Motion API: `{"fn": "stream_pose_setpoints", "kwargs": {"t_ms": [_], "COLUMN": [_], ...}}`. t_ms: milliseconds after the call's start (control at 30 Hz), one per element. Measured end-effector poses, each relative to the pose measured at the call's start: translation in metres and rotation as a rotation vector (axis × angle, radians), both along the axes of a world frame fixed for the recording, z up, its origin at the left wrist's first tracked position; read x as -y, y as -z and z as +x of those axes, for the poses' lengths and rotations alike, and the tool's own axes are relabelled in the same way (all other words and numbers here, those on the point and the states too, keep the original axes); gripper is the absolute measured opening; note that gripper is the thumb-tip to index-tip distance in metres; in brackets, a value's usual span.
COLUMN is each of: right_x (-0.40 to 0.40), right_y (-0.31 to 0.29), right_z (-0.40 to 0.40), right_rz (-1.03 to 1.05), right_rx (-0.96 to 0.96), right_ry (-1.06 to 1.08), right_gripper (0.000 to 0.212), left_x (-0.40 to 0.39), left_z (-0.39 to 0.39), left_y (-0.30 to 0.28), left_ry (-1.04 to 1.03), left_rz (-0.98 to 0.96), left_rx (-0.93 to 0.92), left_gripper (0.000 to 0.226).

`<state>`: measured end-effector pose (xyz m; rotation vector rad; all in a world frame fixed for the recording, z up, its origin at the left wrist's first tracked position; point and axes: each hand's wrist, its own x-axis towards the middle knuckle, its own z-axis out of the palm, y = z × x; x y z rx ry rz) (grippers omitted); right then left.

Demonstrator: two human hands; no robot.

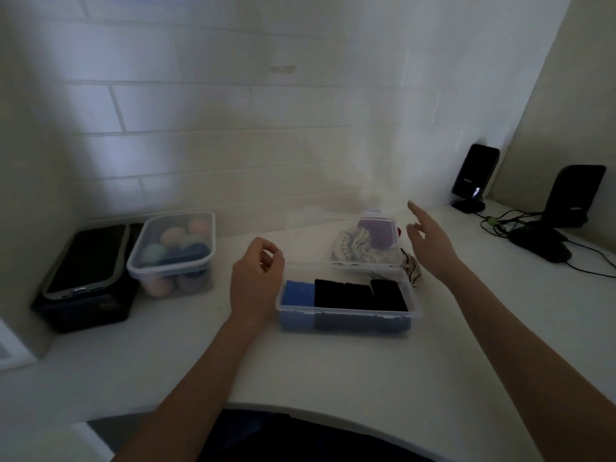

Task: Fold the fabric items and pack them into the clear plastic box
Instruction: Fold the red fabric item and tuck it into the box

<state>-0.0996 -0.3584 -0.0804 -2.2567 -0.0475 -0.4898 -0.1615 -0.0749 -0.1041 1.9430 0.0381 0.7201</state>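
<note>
A clear plastic box (346, 315) sits on the white bench (333, 371), and everything else is placed from it. Inside it lie folded fabric items side by side: a blue one (299, 292) at its left end and black ones (360, 295) filling the rest. Just behind the box's right end a second clear box (366, 243) stands tilted, holding pale patterned and purple fabric. The left hand (256, 278) hovers at the box's left end, fingers loosely curled with thumb and forefinger close together; whether it pinches anything cannot be told. The right hand (430, 241) is raised behind the box's right end, beside the tilted box, fingers spread and straight, holding nothing. Well to the left of the box stands a lidded tub (171, 251) of pastel balls, with a dark case (86, 278) beyond it. Far right of the box stand two black speakers (475, 176) with cables.
</note>
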Motion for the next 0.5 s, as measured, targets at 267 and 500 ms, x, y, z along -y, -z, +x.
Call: {"fn": "stream_pose_setpoints", "kwargs": {"t_ms": [267,500], "right_x": [-0.014,-0.012], "right_y": [0.029,0.032], "right_z": [0.031,0.021], "right_rz": [-0.397,-0.014], "right_rx": [-0.417,-0.135], "right_ry": [0.125,0.158], "right_gripper": [0.032,0.016], "left_x": [0.000,-0.002], "left_z": [0.003,0.005], "left_y": [0.002,0.004], "left_ry": [0.064,0.085], "left_rz": [-0.026,-0.009], "left_rx": [-0.021,-0.042], "left_gripper": [0.020,0.020]}}
